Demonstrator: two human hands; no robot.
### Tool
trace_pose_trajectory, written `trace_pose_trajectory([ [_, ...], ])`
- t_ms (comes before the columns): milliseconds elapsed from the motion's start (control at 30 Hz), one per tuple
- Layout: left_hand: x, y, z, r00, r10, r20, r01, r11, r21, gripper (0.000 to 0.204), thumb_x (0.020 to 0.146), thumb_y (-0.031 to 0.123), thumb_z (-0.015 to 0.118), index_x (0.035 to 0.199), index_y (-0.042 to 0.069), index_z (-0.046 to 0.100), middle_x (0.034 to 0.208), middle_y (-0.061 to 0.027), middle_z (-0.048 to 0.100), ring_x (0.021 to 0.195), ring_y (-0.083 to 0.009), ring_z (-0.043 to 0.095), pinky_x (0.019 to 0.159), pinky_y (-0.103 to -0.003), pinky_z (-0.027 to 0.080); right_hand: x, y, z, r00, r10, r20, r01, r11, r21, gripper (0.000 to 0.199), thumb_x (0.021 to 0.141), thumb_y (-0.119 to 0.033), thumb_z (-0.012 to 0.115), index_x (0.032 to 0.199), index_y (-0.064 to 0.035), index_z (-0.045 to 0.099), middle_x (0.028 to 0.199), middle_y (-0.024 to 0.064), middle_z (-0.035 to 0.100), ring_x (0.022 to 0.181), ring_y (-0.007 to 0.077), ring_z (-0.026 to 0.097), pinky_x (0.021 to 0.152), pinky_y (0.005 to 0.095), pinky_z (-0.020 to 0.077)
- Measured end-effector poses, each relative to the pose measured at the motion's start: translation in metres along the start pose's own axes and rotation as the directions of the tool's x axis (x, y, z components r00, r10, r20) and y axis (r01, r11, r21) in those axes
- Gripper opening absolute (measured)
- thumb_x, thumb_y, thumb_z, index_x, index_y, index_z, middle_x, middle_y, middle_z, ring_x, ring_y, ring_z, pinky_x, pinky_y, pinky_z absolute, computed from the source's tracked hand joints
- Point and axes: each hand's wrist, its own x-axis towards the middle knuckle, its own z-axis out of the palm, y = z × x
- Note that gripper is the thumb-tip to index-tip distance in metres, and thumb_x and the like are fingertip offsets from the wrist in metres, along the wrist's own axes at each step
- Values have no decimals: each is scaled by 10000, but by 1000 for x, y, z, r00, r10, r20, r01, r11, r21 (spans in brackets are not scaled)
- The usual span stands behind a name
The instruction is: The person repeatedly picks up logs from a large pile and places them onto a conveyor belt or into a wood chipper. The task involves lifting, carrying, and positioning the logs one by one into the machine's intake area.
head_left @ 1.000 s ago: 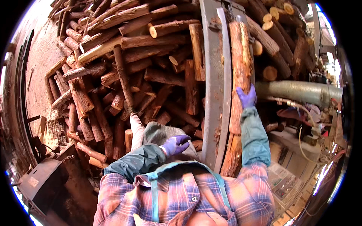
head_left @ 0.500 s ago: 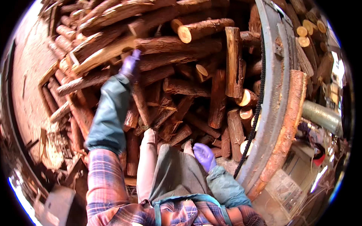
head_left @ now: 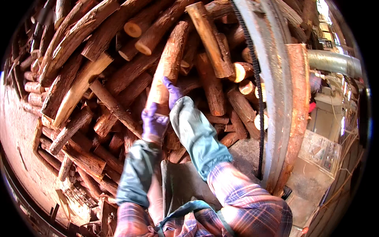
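Note:
A thick log [head_left: 170, 59] with reddish bark slants away from me across the pile, its near part tilted toward me. My left hand [head_left: 154, 123], in a purple glove, grips the log's near end. My right hand [head_left: 173, 93], gloved the same way, is closed against the log's right side a little farther up; some of its fingers are hidden. To the left of my left hand a thinner log [head_left: 114, 106] lies aslant. A split log [head_left: 83, 89] with a pale face rests farther left.
Many logs lie jumbled ahead, some with cut ends toward me. A grey metal beam [head_left: 278, 98] and a black chain [head_left: 258, 91] run along the right, beside a long bark-covered slab [head_left: 297, 98]. Farther right is a metal pipe [head_left: 333, 63]. Bare ground [head_left: 19, 130] lies left.
My left hand has come back from the far left logs to the log's near end. My right hand has risen from beside my lap onto the same log. The view has turned.

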Motion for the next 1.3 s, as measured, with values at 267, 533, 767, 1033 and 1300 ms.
trace_pose_trajectory([
  [267, -102, -27, -25, 796, -599, -87, 597, 754, 275, 675, 868, 652, 552, 1331, 166, 482, 1260, -143, 554, 1115, -278, 544, 962, -472, 440, -144, -90, -103, 863, 486, 142, -472, 873, -118, 612, 863, -483, 678, 1244, -17, 566, 1106, 148, 667, 929, 243, 681, 879, 393, 551],
  [533, -185, -123, -25, 954, -253, -163, 290, 918, 271, 494, 908, 337, 639, 1258, -3, 572, 1139, -123, 651, 1052, -223, 606, 969, -394, 474, -355, -98, -126, 831, 514, 211, -463, 850, -250, 631, 865, -341, 714, 1357, -35, 465, 1179, 126, 643, 1039, 230, 643, 933, 386, 510],
  [767, -204, -82, 202, 938, -2, 346, -105, 951, 291, 556, 915, 320, 620, 1369, 59, 433, 1236, -105, 587, 1101, -236, 590, 969, -423, 479, -320, -229, -91, 863, 292, 412, -212, 950, -228, 681, 795, -218, 790, 1371, -87, 452, 1171, 88, 630, 1062, 214, 624, 915, 383, 528],
  [1033, -284, -74, 370, 768, 99, 633, -551, 607, 573, 498, 913, 209, 664, 1341, 9, 508, 1197, -90, 622, 1078, -170, 589, 951, -306, 465, -245, -499, 20, 539, -280, 794, 758, 572, -313, 682, 826, -96, 739, 1385, 20, 367, 1171, 170, 636, 1097, 213, 629, 953, 355, 526],
  [1300, -338, -219, 132, 996, -2, 84, -68, 569, 820, 334, 914, 194, 646, 1188, 4, 626, 1029, -57, 662, 919, -134, 624, 832, -261, 505, -161, -508, -95, 888, -427, 170, -17, -400, -916, 1186, 715, -592, 731, 1550, -122, 31, 1480, 312, 323, 1363, 449, 352, 1137, 503, 278],
])
